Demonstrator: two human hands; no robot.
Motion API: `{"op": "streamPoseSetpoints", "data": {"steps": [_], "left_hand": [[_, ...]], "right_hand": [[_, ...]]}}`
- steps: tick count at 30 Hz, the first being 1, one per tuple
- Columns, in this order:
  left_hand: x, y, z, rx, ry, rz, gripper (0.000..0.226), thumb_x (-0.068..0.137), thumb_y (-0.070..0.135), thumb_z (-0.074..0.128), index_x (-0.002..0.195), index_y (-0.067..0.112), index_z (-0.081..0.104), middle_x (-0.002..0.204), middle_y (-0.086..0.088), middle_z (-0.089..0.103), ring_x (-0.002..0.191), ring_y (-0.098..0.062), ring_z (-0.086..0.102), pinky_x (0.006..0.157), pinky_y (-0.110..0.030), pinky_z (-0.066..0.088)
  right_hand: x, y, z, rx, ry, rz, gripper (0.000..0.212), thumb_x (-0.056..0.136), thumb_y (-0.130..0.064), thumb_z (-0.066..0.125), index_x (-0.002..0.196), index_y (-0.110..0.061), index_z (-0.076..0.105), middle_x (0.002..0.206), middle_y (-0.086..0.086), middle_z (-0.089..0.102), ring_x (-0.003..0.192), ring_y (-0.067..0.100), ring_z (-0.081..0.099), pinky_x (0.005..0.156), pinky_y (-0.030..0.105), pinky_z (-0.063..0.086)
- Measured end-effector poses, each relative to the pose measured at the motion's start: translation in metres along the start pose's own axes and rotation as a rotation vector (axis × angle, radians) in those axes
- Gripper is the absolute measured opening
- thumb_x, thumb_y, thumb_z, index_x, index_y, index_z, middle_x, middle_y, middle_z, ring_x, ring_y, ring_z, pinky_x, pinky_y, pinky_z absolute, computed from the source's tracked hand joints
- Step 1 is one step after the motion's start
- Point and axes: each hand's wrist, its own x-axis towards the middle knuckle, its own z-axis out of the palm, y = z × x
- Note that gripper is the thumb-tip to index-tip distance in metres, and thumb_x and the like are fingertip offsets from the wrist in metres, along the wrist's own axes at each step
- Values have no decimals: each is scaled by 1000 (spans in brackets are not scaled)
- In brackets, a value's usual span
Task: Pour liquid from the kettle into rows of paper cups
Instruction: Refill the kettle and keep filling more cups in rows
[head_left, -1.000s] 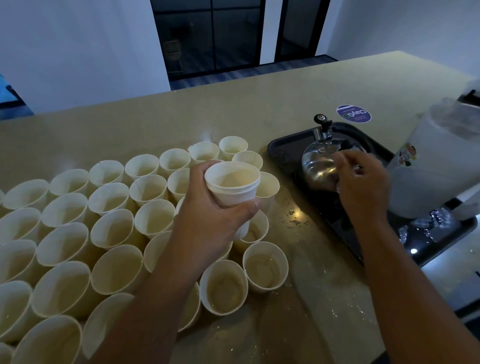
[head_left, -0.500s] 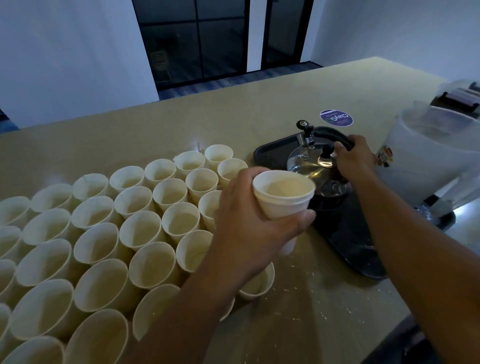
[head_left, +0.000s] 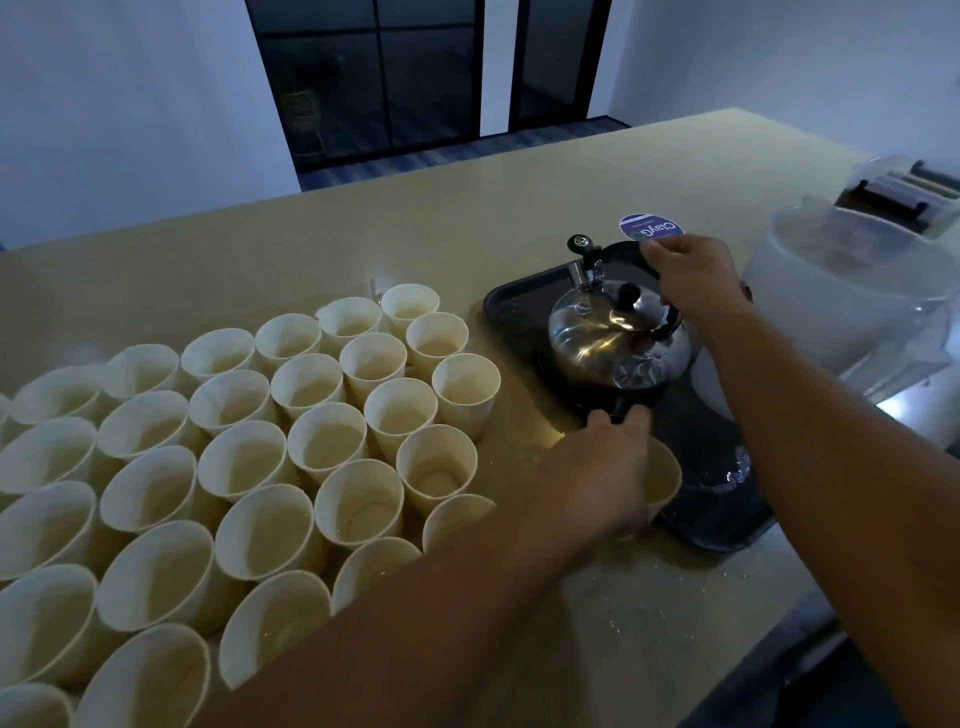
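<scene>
On tray (head_left: 511, 306): shiny steel kettle (head_left: 613, 343) | R hand (head_left: 691, 280) grips handle | L hand (head_left: 608, 467) holds cup (head_left: 662, 475)

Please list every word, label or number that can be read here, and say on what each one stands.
"ClayG": large white letters on the round purple sticker on the countertop; the right hand covers what follows.
Small line above it on the sticker: too blurred to read.
Paper cups, kettle: no text visible.

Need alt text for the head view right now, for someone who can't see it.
A person's right hand grips the steel kettle by its handle on a black tray, while the left hand holds one paper cup beside rows of cups.
</scene>
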Motion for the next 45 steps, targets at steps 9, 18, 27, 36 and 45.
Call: {"op": "streamPoseSetpoints", "data": {"steps": [9,18,27,36,45], "left_hand": [[-16,1,4,268,-27,75,114,74,30,86,156,37,7,144,-13,40,126,-36,48,98,-52,42],[-41,-31,-91,9,350,-83,37,90,24,67,126,32,62,111,10,65,103,-12,62,90,-35,54],[-36,-60,-129,-168,574,-138,25,98,18,58,121,24,68,116,1,69,100,-16,64,91,-36,55],[-34,-75,-116,-298,551,-193,31,100,9,54,127,19,67,113,0,72,98,-15,68,77,-26,52],[-33,-80,-101,-372,529,-191,28,102,12,54,127,15,67,109,2,70,81,-5,66,62,-12,44]], "right_hand": [[-11,-6,9,220,102,89,28,76,-36,87,98,-22,80,87,-9,74,74,6,68,75,25,58],[-33,-47,-11,230,13,-82,25,72,-48,87,86,-28,80,62,-17,69,56,-2,60,57,14,47],[-40,-83,-9,-54,-150,-204,56,78,-46,83,70,6,63,52,2,39,47,15,32,49,22,31],[-63,-99,1,-209,-314,-281,32,83,-41,80,67,-14,73,40,-11,41,40,5,37,47,18,36],[-74,-110,6,-275,-397,-370,30,85,-40,78,70,-13,76,48,-6,52,45,5,43,55,21,39]]}}
